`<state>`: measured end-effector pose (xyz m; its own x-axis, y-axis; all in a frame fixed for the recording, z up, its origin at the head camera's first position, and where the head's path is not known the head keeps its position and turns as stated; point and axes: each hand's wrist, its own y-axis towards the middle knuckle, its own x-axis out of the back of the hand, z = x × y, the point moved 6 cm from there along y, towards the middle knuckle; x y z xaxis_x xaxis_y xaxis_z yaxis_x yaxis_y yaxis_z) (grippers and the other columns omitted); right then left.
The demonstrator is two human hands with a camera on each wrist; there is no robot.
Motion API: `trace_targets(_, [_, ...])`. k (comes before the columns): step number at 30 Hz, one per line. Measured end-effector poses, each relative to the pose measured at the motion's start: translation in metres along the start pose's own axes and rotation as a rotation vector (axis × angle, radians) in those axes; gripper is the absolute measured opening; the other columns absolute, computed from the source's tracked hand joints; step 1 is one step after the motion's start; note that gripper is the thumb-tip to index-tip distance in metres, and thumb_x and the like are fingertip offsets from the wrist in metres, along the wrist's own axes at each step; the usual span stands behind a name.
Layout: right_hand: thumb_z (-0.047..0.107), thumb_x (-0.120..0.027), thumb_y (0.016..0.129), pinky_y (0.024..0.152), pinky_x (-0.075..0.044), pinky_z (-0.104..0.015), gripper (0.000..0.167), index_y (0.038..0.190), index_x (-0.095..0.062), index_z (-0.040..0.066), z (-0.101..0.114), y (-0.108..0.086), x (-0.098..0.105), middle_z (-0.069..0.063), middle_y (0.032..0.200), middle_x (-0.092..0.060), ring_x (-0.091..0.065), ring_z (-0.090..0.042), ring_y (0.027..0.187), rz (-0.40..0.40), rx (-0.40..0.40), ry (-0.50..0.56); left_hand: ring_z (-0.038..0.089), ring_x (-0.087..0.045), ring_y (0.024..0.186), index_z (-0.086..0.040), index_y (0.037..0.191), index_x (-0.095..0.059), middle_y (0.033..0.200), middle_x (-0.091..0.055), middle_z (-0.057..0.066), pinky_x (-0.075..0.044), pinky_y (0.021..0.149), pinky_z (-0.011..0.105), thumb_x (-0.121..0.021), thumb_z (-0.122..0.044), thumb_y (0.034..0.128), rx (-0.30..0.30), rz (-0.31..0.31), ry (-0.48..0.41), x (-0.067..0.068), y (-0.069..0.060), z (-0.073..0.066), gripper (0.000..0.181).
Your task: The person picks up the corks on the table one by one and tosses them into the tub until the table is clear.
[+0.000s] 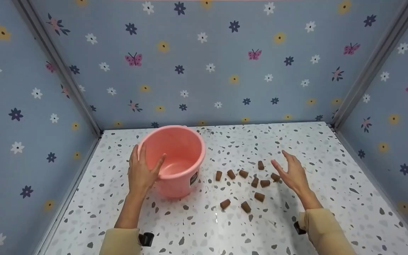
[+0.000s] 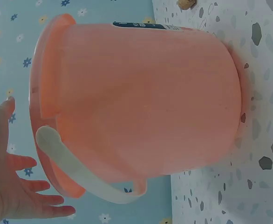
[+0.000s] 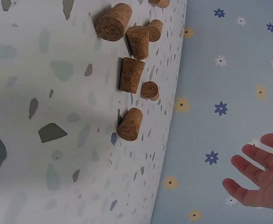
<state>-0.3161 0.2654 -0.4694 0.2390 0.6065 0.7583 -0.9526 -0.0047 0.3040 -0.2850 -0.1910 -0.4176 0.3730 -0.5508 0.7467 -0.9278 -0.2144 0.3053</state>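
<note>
On the near side of the round pink plastic bucket (image 1: 176, 185), two beige fabric sleeves (image 1: 120, 243) are reaching forward. To the right of this bucket, ten brown tapered cork stoppers (image 1: 259, 197) are lying scattered on the white speckled table (image 1: 204, 226). Farther right of it, the right hand (image 1: 293, 174) is hovering, its fingers standing apart and relaxed. At the bucket's left rim, the left hand (image 1: 142, 175) is spreading its fingers; whether they are touching, I cannot tell. Behind the bucket, a blue flowered wall (image 1: 193, 78) is rising.

I see a speckled white table (image 1: 204, 232). A pink bucket (image 1: 175, 184) stands on it, scattered corks (image 1: 255, 182) lying nearby.
</note>
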Motion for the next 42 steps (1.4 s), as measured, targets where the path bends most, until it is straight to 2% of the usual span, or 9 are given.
trace_targets(12, [0.041,-0.053,0.087,0.083,-0.040,-0.050,0.060,0.126,-0.043,-0.003,-0.026,-0.013,-0.012,-0.023,0.115,-0.049,-0.048,-0.037,0.101,-0.106,-0.094,0.231,0.032,-0.044,0.104,0.001,0.134,-0.032,0.128,-0.033,0.021,-0.043,0.082,0.045,-0.060,-0.044,0.0807,0.118,-0.180,-0.323,0.003,-0.011,0.027,0.075])
trace_targets(16, [0.039,-0.055,0.086,0.071,-0.043,-0.049,0.055,0.122,-0.047,-0.001,-0.053,-0.012,-0.027,-0.020,0.109,-0.052,-0.050,-0.032,0.095,-0.162,-0.116,0.290,0.030,-0.046,0.097,0.004,0.133,-0.032,0.127,-0.035,0.023,-0.044,0.074,0.040,-0.061,-0.041,0.0810,0.167,-0.195,-0.370,0.002,-0.014,0.036,0.075])
trace_targets(19, [0.036,-0.059,0.084,0.058,-0.045,-0.036,0.048,0.117,-0.053,0.002,-0.084,-0.009,-0.041,-0.013,0.099,-0.057,-0.052,-0.023,0.085,-0.220,-0.114,0.332,0.030,-0.048,0.093,0.005,0.132,-0.032,0.121,-0.039,0.023,-0.043,0.074,0.039,-0.059,-0.042,0.0819,0.179,-0.207,-0.388,0.000,-0.014,0.040,0.074])
trace_targets(21, [0.033,-0.060,0.084,0.062,-0.045,-0.033,0.047,0.115,-0.053,0.000,-0.088,-0.011,-0.043,-0.014,0.098,-0.057,-0.052,-0.025,0.085,-0.216,-0.137,0.374,0.029,-0.048,0.089,0.006,0.132,-0.033,0.116,-0.041,0.022,-0.042,0.073,0.038,-0.057,-0.042,0.0827,0.193,-0.213,-0.391,-0.001,-0.014,0.042,0.073])
trace_targets(23, [0.037,-0.061,0.083,0.054,-0.044,-0.032,0.047,0.113,-0.054,0.001,-0.093,-0.013,-0.046,-0.011,0.095,-0.058,-0.053,-0.021,0.082,-0.224,-0.168,0.351,0.028,-0.049,0.086,0.007,0.131,-0.033,0.112,-0.043,0.022,-0.042,0.071,0.038,-0.057,-0.042,0.0833,0.208,-0.219,-0.400,-0.002,-0.013,0.044,0.073])
trace_targets(28, [0.042,-0.059,0.082,0.060,-0.046,-0.038,0.055,0.114,-0.052,-0.002,-0.081,-0.020,-0.042,-0.016,0.099,-0.056,-0.052,-0.025,0.088,-0.174,-0.278,0.319,0.026,-0.051,0.085,0.008,0.131,-0.033,0.108,-0.049,0.020,-0.044,0.066,0.031,-0.055,-0.044,0.0837,0.263,-0.214,-0.431,-0.003,-0.012,0.049,0.073])
trace_targets(31, [0.037,-0.059,0.084,0.073,-0.044,-0.035,0.053,0.117,-0.049,-0.004,-0.079,-0.021,-0.042,-0.019,0.103,-0.053,-0.051,-0.028,0.091,-0.132,-0.325,0.326,0.025,-0.052,0.084,0.009,0.130,-0.034,0.105,-0.052,0.020,-0.043,0.060,0.021,-0.054,-0.041,0.0850,0.290,-0.206,-0.454,-0.002,-0.012,0.051,0.070])
trace_targets(37, [0.027,-0.060,0.085,0.072,-0.044,-0.031,0.046,0.119,-0.048,-0.002,-0.084,-0.024,-0.051,-0.019,0.104,-0.052,-0.051,-0.027,0.090,-0.069,-0.415,0.364,0.023,-0.057,0.073,0.010,0.126,-0.039,0.098,-0.054,0.022,-0.045,0.048,0.014,-0.055,-0.034,0.0858,0.313,-0.204,-0.516,-0.002,-0.010,0.057,0.061])
trace_targets(42, [0.026,-0.062,0.084,0.075,-0.044,-0.035,0.048,0.120,-0.046,-0.002,-0.089,-0.024,-0.058,-0.019,0.106,-0.051,-0.050,-0.028,0.091,-0.041,-0.439,0.378,0.017,-0.058,0.055,0.007,0.123,-0.044,0.090,-0.055,0.016,-0.046,0.043,0.020,-0.064,-0.033,0.0805,0.312,-0.207,-0.718,-0.037,0.010,0.107,0.062])
